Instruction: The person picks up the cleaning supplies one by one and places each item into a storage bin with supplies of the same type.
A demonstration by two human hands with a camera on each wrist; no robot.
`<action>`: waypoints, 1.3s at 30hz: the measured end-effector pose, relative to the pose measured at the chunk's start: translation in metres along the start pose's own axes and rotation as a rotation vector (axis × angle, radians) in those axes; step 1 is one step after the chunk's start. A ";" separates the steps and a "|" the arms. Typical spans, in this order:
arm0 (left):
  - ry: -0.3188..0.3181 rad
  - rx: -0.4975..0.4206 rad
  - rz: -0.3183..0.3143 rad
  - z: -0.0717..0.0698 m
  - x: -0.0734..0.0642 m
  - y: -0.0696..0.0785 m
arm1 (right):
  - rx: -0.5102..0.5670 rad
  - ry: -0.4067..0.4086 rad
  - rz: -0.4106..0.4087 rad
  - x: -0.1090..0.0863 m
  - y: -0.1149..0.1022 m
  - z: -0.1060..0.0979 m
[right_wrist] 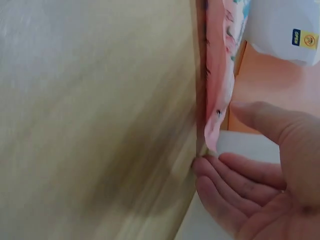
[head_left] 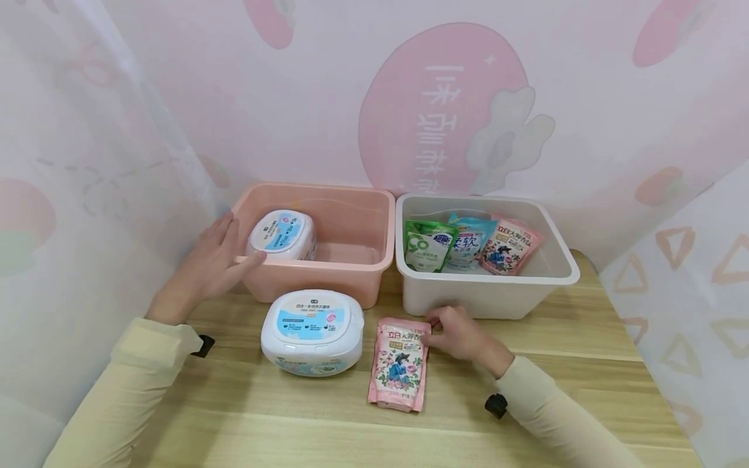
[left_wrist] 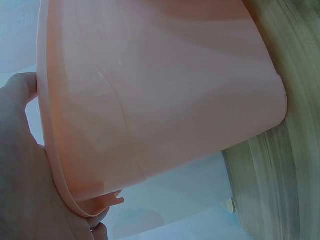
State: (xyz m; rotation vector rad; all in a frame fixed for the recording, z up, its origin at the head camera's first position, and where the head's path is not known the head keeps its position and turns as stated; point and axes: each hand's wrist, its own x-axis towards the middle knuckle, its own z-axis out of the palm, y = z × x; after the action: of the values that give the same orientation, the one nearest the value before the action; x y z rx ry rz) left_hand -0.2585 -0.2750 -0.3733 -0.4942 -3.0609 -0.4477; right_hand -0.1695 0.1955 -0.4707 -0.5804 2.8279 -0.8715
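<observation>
My left hand (head_left: 207, 266) rests on the left rim of a pink plastic bin (head_left: 316, 276), its thumb near the front corner. In the left wrist view that hand lies along the bin's rim (left_wrist: 44, 115). My right hand (head_left: 465, 338) is at the upper right corner of a pink detergent pouch (head_left: 400, 364) lying flat on the table. The right wrist view shows a gap between thumb and fingers, with the fingertips (right_wrist: 210, 167) by the pouch's corner. Left of the pouch stands a white tub (head_left: 316, 328) with a blue label. A similar tub (head_left: 282, 234) sits inside the pink bin.
Beside the pink bin stands a white bin (head_left: 488, 296) holding a green pouch (head_left: 430, 247), a light blue pouch (head_left: 470, 244) and another pink pouch (head_left: 510, 246). Both bins stand at the back of the wooden table (head_left: 281, 416), before a printed curtain (head_left: 304, 117).
</observation>
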 end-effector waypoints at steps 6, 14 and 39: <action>0.024 -0.027 0.019 0.000 0.000 0.002 | -0.029 0.065 0.027 -0.001 -0.006 0.010; 0.039 -0.063 0.015 -0.001 -0.001 -0.002 | -0.031 0.082 0.069 0.006 -0.013 0.016; 0.007 -0.008 0.006 0.002 0.000 -0.003 | 0.101 -0.089 0.045 0.000 -0.020 -0.003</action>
State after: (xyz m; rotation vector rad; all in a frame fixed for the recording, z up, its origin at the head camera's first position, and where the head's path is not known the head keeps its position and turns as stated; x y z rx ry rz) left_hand -0.2592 -0.2766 -0.3763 -0.5010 -3.0509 -0.4602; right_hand -0.1634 0.1822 -0.4571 -0.5263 2.6890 -0.9496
